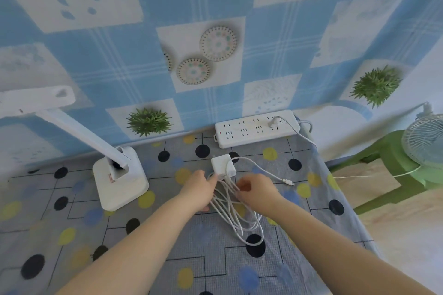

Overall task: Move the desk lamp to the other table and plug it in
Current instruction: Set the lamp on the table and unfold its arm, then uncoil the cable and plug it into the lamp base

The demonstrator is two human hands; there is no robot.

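Note:
A white desk lamp (121, 179) stands on the table at the left, its arm leaning up and left to a flat head. Right of its base lies a white power adapter (223, 166) with a bundle of white cable (236, 218) looped on the cloth. My left hand (199, 189) rests on the cable just below the adapter, fingers bent around strands. My right hand (257, 190) pinches strands of the same bundle. A small connector (288, 182) on the cable's loose end lies to the right. A white power strip (256, 128) sits by the wall.
The table carries a grey cloth (167, 235) with dots; its right edge falls away near the hands. One white plug (274, 122) sits in the strip, its cord running right to a small fan (424, 141) on a green plastic stool (388, 151). A blue patterned wall stands behind.

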